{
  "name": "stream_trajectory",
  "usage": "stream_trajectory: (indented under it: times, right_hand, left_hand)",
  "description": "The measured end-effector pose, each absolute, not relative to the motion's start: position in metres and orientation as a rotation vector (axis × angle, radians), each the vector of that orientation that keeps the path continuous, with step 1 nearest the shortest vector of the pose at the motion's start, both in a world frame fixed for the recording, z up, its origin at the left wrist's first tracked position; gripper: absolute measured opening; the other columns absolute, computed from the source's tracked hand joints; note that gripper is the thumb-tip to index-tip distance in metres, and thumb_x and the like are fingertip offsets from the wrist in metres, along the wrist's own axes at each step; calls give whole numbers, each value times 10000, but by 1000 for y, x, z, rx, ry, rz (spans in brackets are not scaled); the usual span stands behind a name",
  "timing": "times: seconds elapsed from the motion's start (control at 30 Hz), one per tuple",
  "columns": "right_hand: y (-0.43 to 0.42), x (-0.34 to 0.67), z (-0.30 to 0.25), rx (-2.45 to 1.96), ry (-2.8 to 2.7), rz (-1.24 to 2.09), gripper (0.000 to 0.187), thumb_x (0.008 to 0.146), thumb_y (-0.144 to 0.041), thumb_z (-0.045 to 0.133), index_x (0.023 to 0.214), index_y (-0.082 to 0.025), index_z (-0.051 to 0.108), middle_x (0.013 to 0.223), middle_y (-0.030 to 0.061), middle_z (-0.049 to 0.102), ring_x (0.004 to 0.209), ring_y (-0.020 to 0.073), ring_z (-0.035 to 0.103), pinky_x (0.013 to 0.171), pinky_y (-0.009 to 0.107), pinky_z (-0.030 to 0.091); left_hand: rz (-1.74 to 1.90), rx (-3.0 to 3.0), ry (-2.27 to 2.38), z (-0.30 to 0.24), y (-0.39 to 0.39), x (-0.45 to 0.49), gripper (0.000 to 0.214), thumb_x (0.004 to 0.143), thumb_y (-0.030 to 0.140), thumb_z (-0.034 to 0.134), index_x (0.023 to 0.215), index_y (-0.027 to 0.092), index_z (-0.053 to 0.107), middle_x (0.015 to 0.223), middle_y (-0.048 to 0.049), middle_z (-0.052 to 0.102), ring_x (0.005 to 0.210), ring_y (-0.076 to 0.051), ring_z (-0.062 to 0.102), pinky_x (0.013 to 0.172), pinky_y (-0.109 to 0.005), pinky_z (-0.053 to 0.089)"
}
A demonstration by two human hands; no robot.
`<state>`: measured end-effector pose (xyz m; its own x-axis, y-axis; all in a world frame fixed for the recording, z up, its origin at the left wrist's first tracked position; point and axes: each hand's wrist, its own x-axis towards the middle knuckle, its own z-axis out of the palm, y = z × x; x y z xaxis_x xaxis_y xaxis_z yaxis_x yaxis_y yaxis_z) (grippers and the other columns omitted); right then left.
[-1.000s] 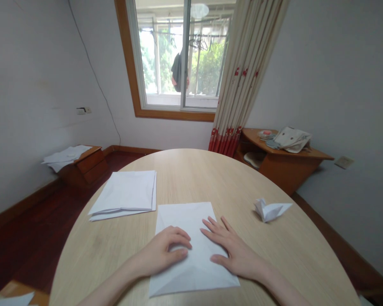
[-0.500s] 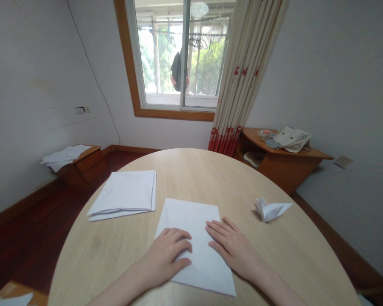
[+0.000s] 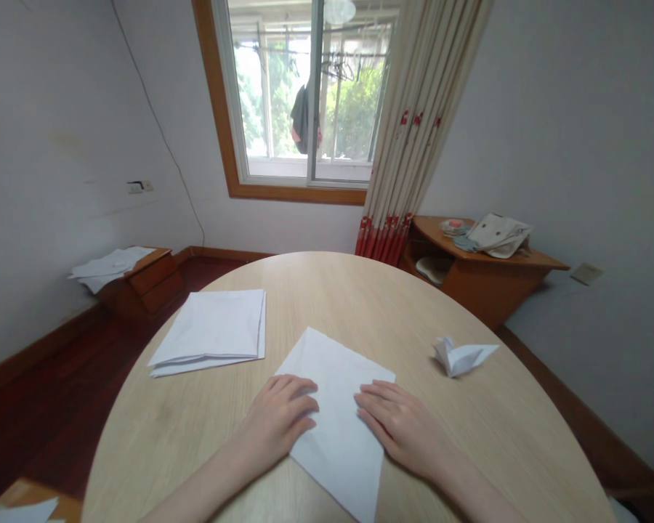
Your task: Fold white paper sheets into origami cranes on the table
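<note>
A white sheet of paper (image 3: 338, 428) lies turned at an angle on the round wooden table (image 3: 196, 436), one corner pointing away from me. My left hand (image 3: 283, 410) rests on its left edge, fingers stretched over the paper. On the opposite edge lies my right hand (image 3: 397, 421), its fingers extended flat on the sheet. Neither hand grips anything. Right of my right hand sits a small folded paper figure (image 3: 463, 357), shaped like a bird. Off to the left is a stack of white paper (image 3: 212, 327), its layers slightly offset.
A window (image 3: 305, 94) and a long curtain (image 3: 414, 131) are beyond the table. At the right, a corner cabinet (image 3: 479, 283) carries a cloth bag (image 3: 498, 234). Papers (image 3: 112, 265) lie on a low drawer unit (image 3: 152, 280) at the left.
The sheet has turned clockwise under my hands, its far corner moving right and its near corner coming toward me. Both hands shifted slightly with it. The stack and folded figure stayed put.
</note>
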<state>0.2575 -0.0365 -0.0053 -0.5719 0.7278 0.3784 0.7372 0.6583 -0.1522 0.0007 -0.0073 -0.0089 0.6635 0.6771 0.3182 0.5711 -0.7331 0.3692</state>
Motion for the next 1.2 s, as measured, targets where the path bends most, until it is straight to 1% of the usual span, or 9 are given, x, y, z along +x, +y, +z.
stream_trajectory:
  times: [0.1, 0.23, 0.47, 0.6, 0.73, 0.87, 1.03, 1.1, 1.2]
  right_hand:
    - [-39, 257, -4, -1160, -2469, -33, 313, 960, -214, 378, 1066, -190, 671, 986, 94, 734, 970, 247, 662, 888, 419, 511]
    - [-41, 255, 1, -1130, -2501, 8, 324, 958, -213, 378, 1081, -180, 675, 1006, 100, 733, 945, 241, 677, 872, 408, 518]
    - [-45, 250, 10, -1049, -2507, 209, 314, 947, -236, 399, 1044, -194, 695, 966, 87, 741, 913, 222, 682, 853, 378, 517]
    - [-47, 248, 13, -991, -2504, 311, 311, 946, -237, 398, 992, -205, 704, 948, 78, 741, 914, 209, 678, 850, 359, 511]
    - [-48, 247, 14, -949, -2490, 396, 299, 949, -253, 411, 984, -214, 706, 948, 73, 739, 943, 203, 669, 865, 353, 501]
    - [-49, 246, 13, -913, -2471, 439, 287, 944, -254, 426, 998, -212, 704, 936, 75, 741, 929, 201, 675, 863, 349, 502]
    - [-50, 246, 13, -865, -2445, 482, 258, 926, -224, 456, 1025, -225, 694, 938, 62, 744, 926, 191, 681, 867, 336, 503]
    - [-49, 247, 12, -856, -2449, 470, 263, 916, -195, 460, 1053, -218, 683, 964, 64, 742, 951, 191, 676, 880, 339, 499]
    - [-47, 249, 11, -888, -2470, 419, 290, 900, -168, 466, 1105, -214, 665, 1095, 74, 709, 1040, 203, 645, 956, 385, 467]
  left_hand:
    - [634, 2663, 1042, -9, -4, 0, 107, 891, 172, 568, 938, 225, 648, 1047, -27, 655, 944, -215, 563, 826, -359, 404]
    - [621, 2693, 1105, -9, -2, -1, 161, 915, 159, 526, 934, 233, 667, 963, -20, 685, 863, -207, 574, 746, -335, 396]
    - [601, 2681, 1192, -14, -1, -1, 229, 890, 79, 494, 930, 227, 665, 977, -22, 677, 857, -205, 585, 717, -324, 404]
    - [662, 2664, 1197, -13, -2, 0, 184, 889, 121, 500, 921, 206, 660, 963, -38, 678, 847, -217, 588, 735, -345, 428]
    - [732, 2647, 1159, -11, -4, 1, 194, 896, 176, 481, 923, 211, 670, 967, -48, 682, 856, -220, 595, 754, -354, 456]
    - [736, 2640, 1128, -9, -5, 2, 203, 895, 206, 485, 958, 218, 677, 1029, -57, 680, 918, -231, 607, 810, -380, 479]
    - [686, 2643, 1044, -12, -4, 0, 229, 892, 244, 526, 1079, 226, 657, 1162, -74, 649, 1051, -268, 594, 932, -465, 454]
    - [664, 2643, 1023, -14, -5, -1, 252, 894, 253, 541, 1124, 233, 642, 1213, -74, 627, 1111, -275, 572, 982, -488, 426]
    - [620, 2643, 994, -18, -5, -1, 291, 890, 251, 559, 1174, 236, 620, 1259, -76, 603, 1170, -274, 543, 1022, -496, 403]
